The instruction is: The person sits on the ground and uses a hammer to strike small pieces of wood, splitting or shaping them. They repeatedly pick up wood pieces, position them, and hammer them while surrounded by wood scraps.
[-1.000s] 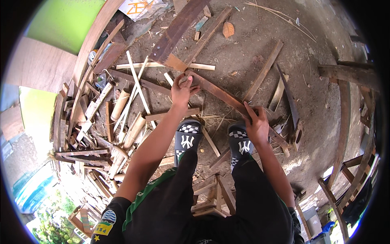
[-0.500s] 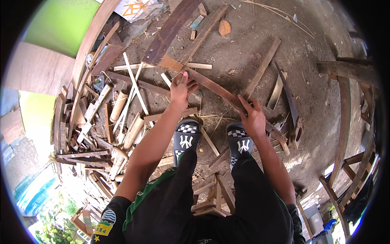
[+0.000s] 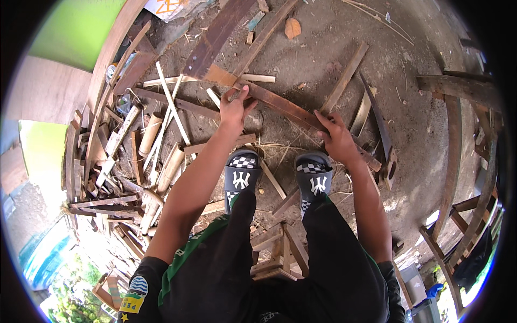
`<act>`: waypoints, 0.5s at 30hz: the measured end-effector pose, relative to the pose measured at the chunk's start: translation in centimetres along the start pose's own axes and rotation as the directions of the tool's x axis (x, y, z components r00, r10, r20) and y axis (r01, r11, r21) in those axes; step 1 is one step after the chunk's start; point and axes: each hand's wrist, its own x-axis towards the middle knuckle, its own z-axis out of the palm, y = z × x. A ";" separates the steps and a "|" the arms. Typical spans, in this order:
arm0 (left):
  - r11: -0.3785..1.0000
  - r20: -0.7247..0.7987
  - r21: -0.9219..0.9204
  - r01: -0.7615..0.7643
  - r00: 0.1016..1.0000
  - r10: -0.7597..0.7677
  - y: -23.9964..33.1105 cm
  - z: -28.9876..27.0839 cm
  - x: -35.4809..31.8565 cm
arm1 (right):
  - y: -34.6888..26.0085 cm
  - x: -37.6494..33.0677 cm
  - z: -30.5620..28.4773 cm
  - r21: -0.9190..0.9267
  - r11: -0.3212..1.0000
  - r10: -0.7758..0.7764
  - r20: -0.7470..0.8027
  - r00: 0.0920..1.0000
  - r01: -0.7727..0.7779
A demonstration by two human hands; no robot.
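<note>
A long reddish-brown wooden strip (image 3: 284,107) lies across in front of me, slanting down from upper left to right. My left hand (image 3: 233,112) is closed on it near its left end, the thumb on top. Further along, my right hand (image 3: 339,137) grips the same strip, with fingers on its upper side and the rest of the grip hidden. Beyond the left end lies a wide dark board (image 3: 218,37), with a narrow plank (image 3: 266,37) beside it. Another plank (image 3: 347,76) reaches away from near my right hand.
A handsaw (image 3: 379,116) lies on the dirt floor to the right. Bamboo pieces and wood scraps (image 3: 151,134) are heaped at the left. My slippered feet (image 3: 242,175) stand below the strip. A small wooden frame (image 3: 280,250) is between my legs. Timber posts (image 3: 455,161) stand at the right.
The strip has tilted slightly, so more of its broad face shows. Both hands keep hold of it. The whole view has shifted a little.
</note>
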 end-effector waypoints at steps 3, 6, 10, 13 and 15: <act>1.000 -0.009 0.008 0.012 1.000 -0.012 0.2 0.3 -0.2 | -0.2 0.1 -0.8 -0.003 1.000 0.021 0.031 0.999 -0.021; 1.000 0.011 0.019 0.012 1.000 -0.012 0.3 0.4 -0.5 | 0.3 -0.1 -0.5 -0.017 1.000 0.001 -0.001 1.000 -0.001; 1.000 -0.002 0.016 0.022 1.000 -0.022 0.4 0.5 -0.6 | -0.4 -0.4 -0.2 0.022 0.999 0.031 -0.004 0.999 -0.031; 1.000 -0.011 0.001 0.029 1.000 -0.029 0.4 0.6 -0.7 | -0.7 -0.6 -0.1 0.051 0.998 0.026 -0.037 0.999 -0.024; 1.000 -0.008 -0.011 0.027 1.000 -0.027 0.4 0.7 -0.8 | -0.4 -0.6 0.1 0.072 0.997 0.025 -0.048 0.999 -0.022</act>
